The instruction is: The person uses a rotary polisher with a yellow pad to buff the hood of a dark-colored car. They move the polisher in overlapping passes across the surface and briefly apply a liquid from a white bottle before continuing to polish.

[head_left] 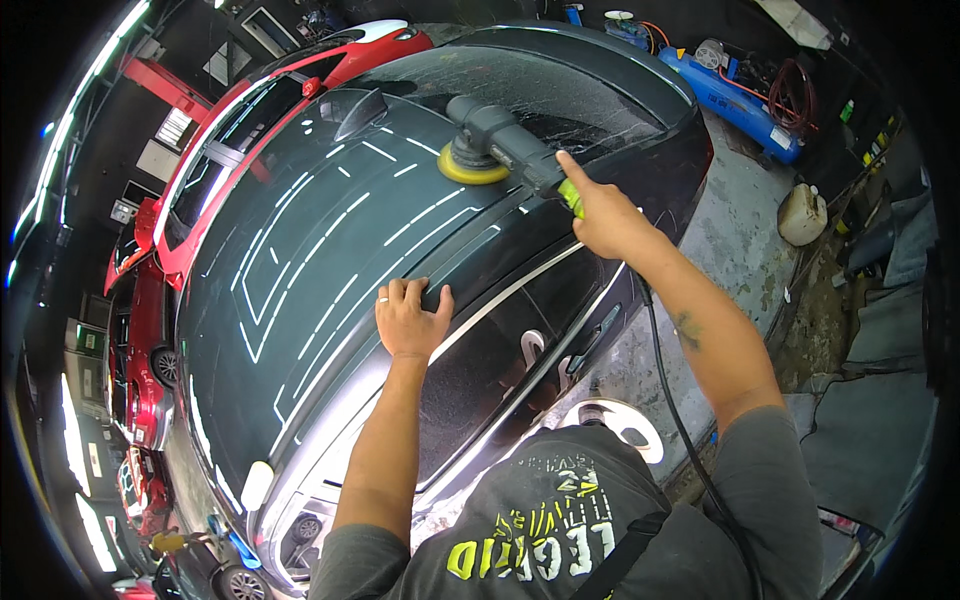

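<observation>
A dark car roof [290, 330] with bright light reflections stretches out in front of me. My right hand [608, 215] is closed around the handle of a black electric polisher [510, 145]. The polisher's yellow foam pad [472, 170] rests on or just over the rear part of the roof, near the rear window [560, 85]. Its black cord [662, 365] runs down past my right arm. With fingers spread, my left hand [412, 320] lies on the roof's near edge, above the side window [460, 420]. A shark-fin antenna [360, 116] stands left of the polisher.
Beyond the dark car stands a red car [365, 55], with another red car [145, 370] at the left. A blue air compressor tank [735, 105] and a whitish jug [802, 216] are on the right. Patchy concrete floor [740, 240] borders the dark car.
</observation>
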A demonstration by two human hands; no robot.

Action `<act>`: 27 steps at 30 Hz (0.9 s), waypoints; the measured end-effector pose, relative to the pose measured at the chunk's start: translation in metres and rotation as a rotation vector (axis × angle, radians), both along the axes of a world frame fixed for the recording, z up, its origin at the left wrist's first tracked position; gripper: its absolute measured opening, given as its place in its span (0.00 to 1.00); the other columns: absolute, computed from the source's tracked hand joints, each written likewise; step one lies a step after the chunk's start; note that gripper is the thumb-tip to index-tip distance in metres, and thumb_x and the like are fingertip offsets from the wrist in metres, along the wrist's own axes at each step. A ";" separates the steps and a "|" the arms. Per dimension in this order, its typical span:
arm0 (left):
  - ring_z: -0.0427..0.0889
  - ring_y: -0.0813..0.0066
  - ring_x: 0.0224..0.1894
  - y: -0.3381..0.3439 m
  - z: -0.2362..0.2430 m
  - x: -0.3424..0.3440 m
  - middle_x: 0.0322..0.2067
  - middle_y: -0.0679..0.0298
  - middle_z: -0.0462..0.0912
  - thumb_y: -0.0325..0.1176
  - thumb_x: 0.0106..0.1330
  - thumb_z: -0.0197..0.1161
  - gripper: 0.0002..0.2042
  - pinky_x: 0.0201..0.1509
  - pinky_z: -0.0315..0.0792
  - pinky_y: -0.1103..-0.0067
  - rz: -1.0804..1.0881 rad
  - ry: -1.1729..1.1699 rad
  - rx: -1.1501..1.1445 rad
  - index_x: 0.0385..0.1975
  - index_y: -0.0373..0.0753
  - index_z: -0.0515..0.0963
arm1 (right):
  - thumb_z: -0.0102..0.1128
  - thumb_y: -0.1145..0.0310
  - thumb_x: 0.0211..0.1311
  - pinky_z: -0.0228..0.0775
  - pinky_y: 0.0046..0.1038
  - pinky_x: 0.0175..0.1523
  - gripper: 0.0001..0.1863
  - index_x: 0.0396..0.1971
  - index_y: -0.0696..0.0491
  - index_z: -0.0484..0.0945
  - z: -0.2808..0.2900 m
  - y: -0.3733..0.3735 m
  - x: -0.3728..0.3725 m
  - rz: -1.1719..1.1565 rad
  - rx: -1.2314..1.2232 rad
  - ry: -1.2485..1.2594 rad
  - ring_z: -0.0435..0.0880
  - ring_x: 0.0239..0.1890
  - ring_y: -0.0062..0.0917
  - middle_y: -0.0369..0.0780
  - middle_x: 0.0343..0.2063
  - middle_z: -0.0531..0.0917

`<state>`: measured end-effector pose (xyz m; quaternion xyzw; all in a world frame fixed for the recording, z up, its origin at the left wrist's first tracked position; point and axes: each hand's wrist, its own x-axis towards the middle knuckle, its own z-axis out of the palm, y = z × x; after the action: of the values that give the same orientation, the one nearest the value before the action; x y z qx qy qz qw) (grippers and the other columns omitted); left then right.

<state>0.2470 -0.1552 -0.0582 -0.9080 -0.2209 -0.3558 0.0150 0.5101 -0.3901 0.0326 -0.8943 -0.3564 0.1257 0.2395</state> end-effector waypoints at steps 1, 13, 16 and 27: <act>0.83 0.58 0.45 0.000 0.000 0.000 0.39 0.64 0.84 0.45 0.58 0.81 0.15 0.49 0.76 0.64 0.012 0.012 -0.007 0.37 0.43 0.89 | 0.66 0.76 0.66 0.82 0.51 0.61 0.56 0.89 0.37 0.45 0.004 0.004 -0.005 0.001 -0.010 -0.008 0.91 0.53 0.57 0.62 0.50 0.89; 0.83 0.57 0.45 0.001 -0.002 -0.005 0.38 0.63 0.84 0.43 0.58 0.82 0.14 0.49 0.77 0.63 0.008 0.030 -0.009 0.36 0.43 0.88 | 0.69 0.75 0.66 0.87 0.46 0.54 0.56 0.89 0.39 0.47 0.020 0.056 -0.066 0.318 0.003 -0.064 0.94 0.48 0.48 0.52 0.46 0.92; 0.83 0.57 0.45 0.000 -0.001 -0.003 0.38 0.62 0.84 0.43 0.57 0.82 0.14 0.49 0.77 0.63 0.015 0.027 -0.013 0.37 0.43 0.88 | 0.67 0.76 0.66 0.86 0.49 0.53 0.56 0.89 0.35 0.47 0.011 0.055 -0.055 0.286 0.047 -0.056 0.93 0.48 0.50 0.53 0.44 0.91; 0.82 0.59 0.40 0.003 0.007 -0.002 0.36 0.63 0.83 0.42 0.54 0.83 0.15 0.46 0.77 0.64 0.000 -0.019 -0.031 0.36 0.41 0.89 | 0.64 0.78 0.64 0.81 0.52 0.63 0.57 0.89 0.36 0.45 0.012 0.047 0.033 0.114 0.002 -0.014 0.90 0.55 0.58 0.63 0.53 0.88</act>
<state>0.2449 -0.1523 -0.0509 -0.9047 -0.2267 -0.3607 -0.0013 0.5433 -0.3433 0.0447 -0.8732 -0.4085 0.1328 0.2304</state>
